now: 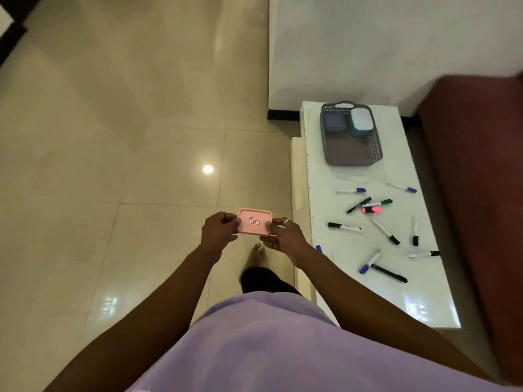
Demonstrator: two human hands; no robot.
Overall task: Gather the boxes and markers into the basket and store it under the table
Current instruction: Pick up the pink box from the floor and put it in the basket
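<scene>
Your left hand [219, 232] and right hand [284, 237] are both clamped on one pink box [254, 220]. Each hand pinches one short end, thumbs on the top face, fingers curled beneath. The box sits level between the hands, top face up, with a small label showing on it. A ring [286, 221] is on a finger of your right hand.

The hands hold the box out over the tiled floor [113, 165], not over the tabletop [424, 301]. The tabletop's near edge lies just beside your right hand, on its outer side.

The grey basket [351, 158] stands on the tabletop well ahead of the hands and to the right of them. Two boxes lie at its far end: a blue-grey box [334, 123] and beside it a teal box [361, 121] with a pale lid.

The markers [385, 230] lie scattered and flat on the tabletop, right of your right hand, between the hands and the basket. Caps are blue, green and black. A pink highlighter [371, 210] lies among them, touching a green-capped marker.

One bare foot [256, 254] shows on the floor directly below the hands. A dark red sofa [475, 165] runs along the far side of the tabletop from the hands.
</scene>
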